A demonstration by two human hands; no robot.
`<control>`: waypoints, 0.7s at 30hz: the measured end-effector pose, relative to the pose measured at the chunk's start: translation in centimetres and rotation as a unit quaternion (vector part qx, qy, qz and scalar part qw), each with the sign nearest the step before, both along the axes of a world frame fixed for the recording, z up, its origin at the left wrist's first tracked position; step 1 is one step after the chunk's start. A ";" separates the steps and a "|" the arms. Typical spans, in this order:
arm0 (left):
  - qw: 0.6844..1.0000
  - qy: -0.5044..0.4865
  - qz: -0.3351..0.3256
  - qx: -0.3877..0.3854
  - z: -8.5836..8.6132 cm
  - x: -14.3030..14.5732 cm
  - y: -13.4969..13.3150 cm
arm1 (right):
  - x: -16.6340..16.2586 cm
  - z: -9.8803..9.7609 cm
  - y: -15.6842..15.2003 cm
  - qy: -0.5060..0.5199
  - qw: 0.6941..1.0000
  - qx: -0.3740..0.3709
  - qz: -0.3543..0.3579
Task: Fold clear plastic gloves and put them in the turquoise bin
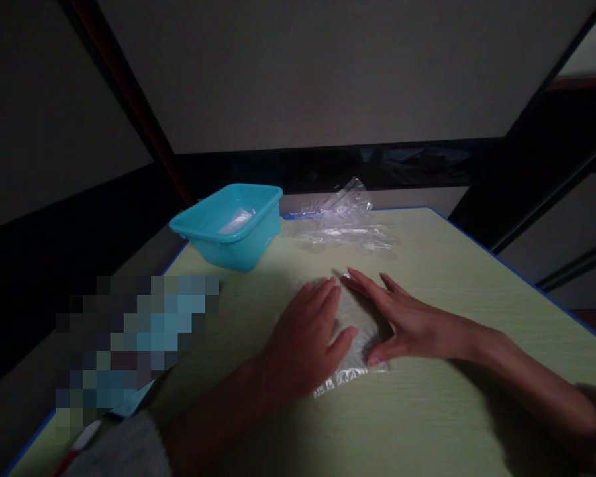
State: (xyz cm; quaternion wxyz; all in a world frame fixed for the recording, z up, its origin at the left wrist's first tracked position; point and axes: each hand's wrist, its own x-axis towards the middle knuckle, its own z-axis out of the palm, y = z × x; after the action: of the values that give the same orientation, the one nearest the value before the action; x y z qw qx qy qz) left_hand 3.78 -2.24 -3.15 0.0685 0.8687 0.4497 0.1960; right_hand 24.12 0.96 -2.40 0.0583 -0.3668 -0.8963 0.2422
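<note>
A clear plastic bag (pixel 353 358) lies flat on the light green table (pixel 451 411), between and partly under my hands. My left hand (pixel 310 334) rests palm down over the bag's left side, its thumb apart from the fingers. On the right side, my right hand (pixel 395 315) touches the bag with its thumb near the lower edge and its fingers near the upper edge. Both hands are open. Part of the bag is hidden beneath the left hand.
A turquoise plastic basin (pixel 258 248) stands at the back left with a clear plastic piece (pixel 238 220) inside. Crumpled clear plastic bags (pixel 338 228) lie at the table's far edge. A pixelated area covers something at the left, beside a red and white object (pixel 82 440).
</note>
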 end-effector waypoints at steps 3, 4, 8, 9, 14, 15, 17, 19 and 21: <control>0.997 0.059 -0.032 -0.026 -0.6 1.0 -0.8 | 0.1 -0.2 0.1 0.001 1.000 0.008 0.006; 0.996 0.072 -0.032 -0.033 -0.8 1.0 -0.9 | 0.1 -0.2 0.1 0.001 1.000 0.011 0.009; 0.993 0.100 -0.027 -0.048 -1.1 0.6 -0.9 | 0.1 0.1 0.2 -0.011 1.000 0.011 0.014; 0.993 0.103 -0.025 -0.049 -1.0 0.5 -0.9 | 0.1 0.1 0.1 -0.018 1.000 0.009 0.014; 0.993 0.110 -0.001 -0.049 -0.7 0.1 -1.0 | 0.3 0.2 0.2 -0.042 0.999 0.006 0.012; 0.992 0.115 0.005 -0.049 -0.7 -0.1 -1.0 | 0.3 0.1 0.3 -0.044 0.999 0.007 0.012; 0.990 0.130 0.021 -0.053 -0.6 -0.5 -0.9 | 0.4 0.1 0.3 -0.050 0.999 0.006 0.012; 0.987 0.146 0.038 -0.059 -0.5 -1.0 -0.8 | 0.4 0.2 0.4 -0.062 0.998 0.003 0.013; 0.984 0.157 0.050 -0.065 -0.4 -1.5 -0.8 | 0.4 0.2 0.4 -0.077 0.997 0.002 0.018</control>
State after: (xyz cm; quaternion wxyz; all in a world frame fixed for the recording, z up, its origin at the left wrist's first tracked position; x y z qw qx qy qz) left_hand 2.31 -3.06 -3.58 0.0433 0.8589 0.5094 0.0308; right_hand 24.55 1.32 -2.22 -0.0141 -0.3684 -0.9049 0.2128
